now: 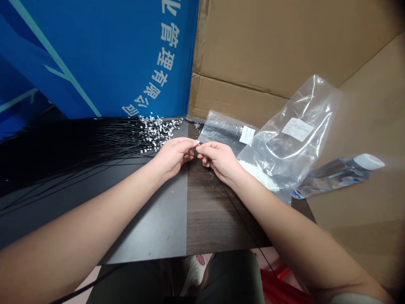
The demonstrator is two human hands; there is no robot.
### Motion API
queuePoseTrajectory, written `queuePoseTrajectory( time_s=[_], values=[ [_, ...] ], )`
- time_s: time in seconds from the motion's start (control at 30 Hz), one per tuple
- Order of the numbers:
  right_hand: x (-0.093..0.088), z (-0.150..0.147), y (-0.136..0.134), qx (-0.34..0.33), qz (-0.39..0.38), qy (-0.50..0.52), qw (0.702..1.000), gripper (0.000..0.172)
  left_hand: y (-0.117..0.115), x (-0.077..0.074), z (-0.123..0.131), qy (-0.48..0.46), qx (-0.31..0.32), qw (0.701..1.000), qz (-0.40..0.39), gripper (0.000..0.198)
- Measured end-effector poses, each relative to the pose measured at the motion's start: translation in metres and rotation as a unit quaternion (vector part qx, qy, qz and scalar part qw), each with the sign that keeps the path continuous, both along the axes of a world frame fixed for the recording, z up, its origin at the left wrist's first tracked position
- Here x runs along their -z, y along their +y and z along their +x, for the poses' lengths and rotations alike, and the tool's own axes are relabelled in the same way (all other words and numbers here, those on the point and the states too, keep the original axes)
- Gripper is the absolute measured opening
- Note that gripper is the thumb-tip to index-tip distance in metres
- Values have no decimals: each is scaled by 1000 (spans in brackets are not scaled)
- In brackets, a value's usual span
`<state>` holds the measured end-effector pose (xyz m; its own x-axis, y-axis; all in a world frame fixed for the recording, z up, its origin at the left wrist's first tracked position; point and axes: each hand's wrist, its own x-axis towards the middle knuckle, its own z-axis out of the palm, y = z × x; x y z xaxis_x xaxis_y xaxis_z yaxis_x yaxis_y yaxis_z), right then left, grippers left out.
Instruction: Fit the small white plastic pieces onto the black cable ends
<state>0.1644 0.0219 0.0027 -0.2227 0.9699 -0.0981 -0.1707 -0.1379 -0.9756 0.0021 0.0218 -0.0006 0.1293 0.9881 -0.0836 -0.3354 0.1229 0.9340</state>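
Note:
Over the seam of the table, my two hands meet at the fingertips. My left hand (175,155) pinches a small white connector (198,142) between thumb and forefinger. My right hand (220,159) is closed in a pinch against it, on a thin black wire (242,217) that trails down over the table's front edge. The fingers hide the wire's tip, so I cannot tell whether it sits in the connector. Left of my hands lies a large bundle of black wires (104,135) with white connectors (158,128) on their ends.
A clear bag (294,147) holding small white pieces (261,175) stands right of my hands. Behind them lies a flat labelled bag of black wires (221,131). A water bottle (338,175) lies tilted at the right. Blue board (104,50) and cardboard (247,46) wall off the back.

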Motion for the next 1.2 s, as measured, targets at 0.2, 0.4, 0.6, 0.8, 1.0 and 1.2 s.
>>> queuePoseTrajectory(
  time_s=[0.2,0.4,0.6,0.8,1.0,1.2],
  values=[
    [0,1,2,-9,-17,0,1000,20,1,2,0,0,-11,1000,-7,21],
    [-4,2,0,-7,-15,-8,1000,19,2,0,0,-5,-12,1000,-14,21],
    [-3,3,1,-13,-17,-5,1000,20,2,-3,-1,-8,6,1000,-18,20],
    [-1,5,3,-13,-37,13,999,22,3,-2,-3,-11,10,1000,-20,22],
    [-3,3,2,-15,-46,18,999,21,3,-2,-3,-10,6,1000,-17,24],
    [-2,3,1,-8,-35,10,999,20,2,-2,-2,-5,3,1000,-15,22]
  ],
)
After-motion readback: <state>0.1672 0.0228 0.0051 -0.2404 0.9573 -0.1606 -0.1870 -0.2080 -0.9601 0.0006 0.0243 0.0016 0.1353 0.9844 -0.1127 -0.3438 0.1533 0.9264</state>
